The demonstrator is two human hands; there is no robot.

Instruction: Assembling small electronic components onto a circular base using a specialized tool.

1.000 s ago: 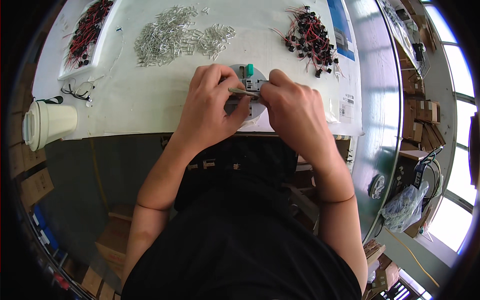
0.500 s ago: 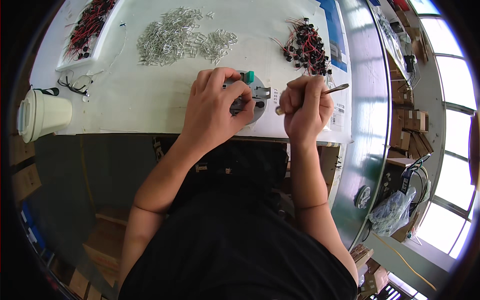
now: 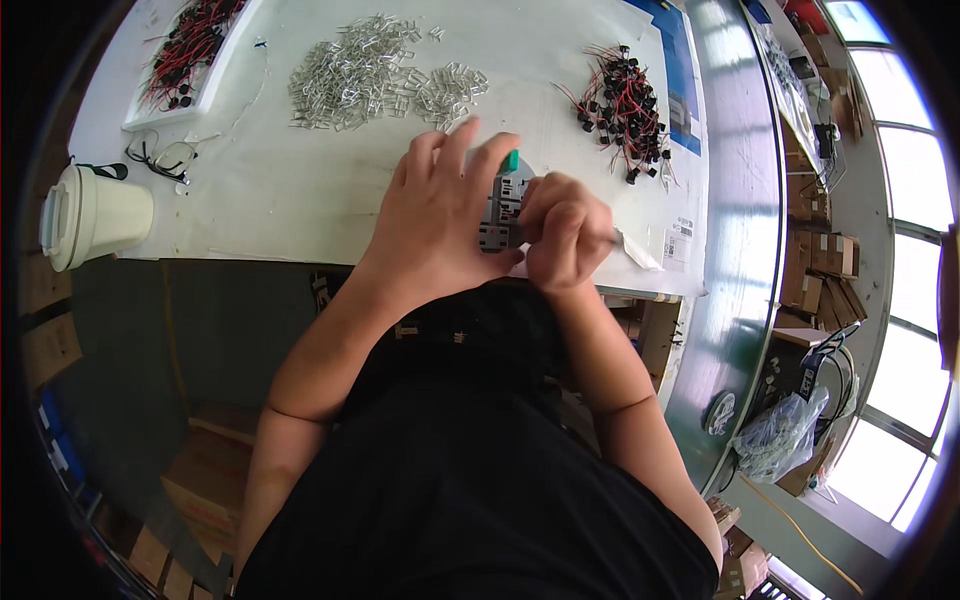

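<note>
My left hand (image 3: pixel 425 215) spreads its fingers around the near left side of a small grey fixture, fingers apart. The fixture (image 3: pixel 502 212) has metal and dark blocks with slots and stands on a round grey base, with a green knob (image 3: pixel 511 161) at its far end. The hand hides its left part. At its right edge, my right hand (image 3: pixel 568 228) is closed, fingers curled around a slim metal tool (image 3: pixel 615 237). Only a blurred end of it sticks out to the right, and its kind cannot be made out. The right fingers hide what lies under them.
A heap of small U-shaped metal clips (image 3: pixel 365 75) lies beyond the hands. Black parts with red wires (image 3: pixel 625 105) lie at far right, more in a white tray (image 3: pixel 205 98) at far left. Glasses (image 3: pixel 165 158) and a cream bucket (image 3: pixel 100 215) stand left. The table edge runs close to me.
My right hand has moved left and nearer to me, up to the fixture, with the tool. My left hand's fingers have gone from a curled grip to spread, uncovering more of the fixture.
</note>
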